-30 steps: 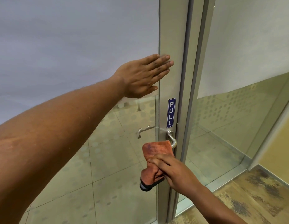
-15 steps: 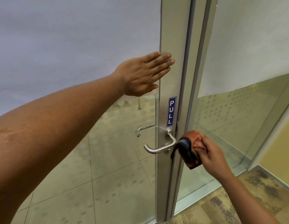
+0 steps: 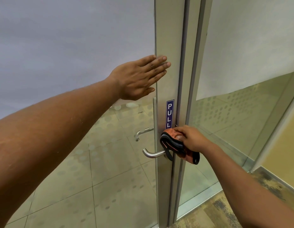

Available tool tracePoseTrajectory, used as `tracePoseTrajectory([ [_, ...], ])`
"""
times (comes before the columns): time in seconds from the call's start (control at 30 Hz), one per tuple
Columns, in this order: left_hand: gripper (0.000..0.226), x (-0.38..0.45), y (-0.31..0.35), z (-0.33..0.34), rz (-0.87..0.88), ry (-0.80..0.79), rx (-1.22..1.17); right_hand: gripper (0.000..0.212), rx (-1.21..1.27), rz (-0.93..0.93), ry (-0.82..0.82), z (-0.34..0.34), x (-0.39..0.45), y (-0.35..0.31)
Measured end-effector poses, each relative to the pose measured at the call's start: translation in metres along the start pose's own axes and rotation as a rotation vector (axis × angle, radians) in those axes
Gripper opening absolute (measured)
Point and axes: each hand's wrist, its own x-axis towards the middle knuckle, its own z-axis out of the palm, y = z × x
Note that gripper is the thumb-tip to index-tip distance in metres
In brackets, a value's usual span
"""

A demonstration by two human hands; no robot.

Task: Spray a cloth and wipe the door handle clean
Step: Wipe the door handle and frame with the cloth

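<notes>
— What does the head camera show of the left hand (image 3: pixel 139 78)?

— It lies flat against the door, fingers straight and together, the fingertips (image 3: pixel 164 63) on the metal door frame (image 3: pixel 169 38) and the palm over the frosted glass (image 3: pixel 77 38). It holds nothing.

— And the right hand (image 3: pixel 191 139)?

— Its fingers are curled round a bunched orange cloth (image 3: pixel 174 143) with a dark edge. The thumb presses on top of the folds.

— Where is the cloth against the door?

— On the frame, just below the blue PULL sign (image 3: pixel 169 113), covering the base of the door handle (image 3: pixel 153 153). A dark loop of the cloth hangs over the handle's inner end.

— How much of the handle shows?

— The silver lever sticks out to the left of the cloth, bare, with its curved tip pointing up. A second handle (image 3: pixel 143 132) is seen through the glass on the far side.

— Anything else?

— Pale tiled floor (image 3: pixel 110 186) behind the glass, and patterned carpet (image 3: pixel 225 211) at lower right.
</notes>
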Motion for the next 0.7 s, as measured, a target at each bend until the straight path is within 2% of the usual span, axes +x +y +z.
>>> tracePoseTrajectory([
  [0.2, 0.07, 0.0, 0.0, -0.001, -0.001, -0.002, 0.0, 0.037, -0.18, -0.057, -0.095, 0.0, -0.001, -0.016],
  [0.33, 0.07, 0.0, 0.0, -0.001, -0.002, -0.002, -0.001, 0.034, -0.181, -0.043, -0.18, -0.007, 0.0, -0.024],
  [0.4, 0.07, 0.0, 0.0, -0.002, -0.002, -0.01, -0.001, 0.035, -0.144, -0.006, -0.276, -0.019, 0.001, -0.031],
  [0.57, 0.071, 0.0, -0.001, -0.001, -0.003, -0.006, -0.026, 0.027, -0.041, 0.091, -0.639, -0.05, -0.013, -0.022],
  [0.63, 0.071, 0.0, -0.001, 0.0, -0.002, 0.004, -0.023, 0.029, -0.038, 0.117, -0.601, -0.052, -0.023, -0.011],
  [0.7, 0.071, 0.0, -0.002, -0.001, -0.004, 0.011, -0.028, 0.029, -0.031, 0.144, -0.485, -0.051, -0.027, -0.003],
])
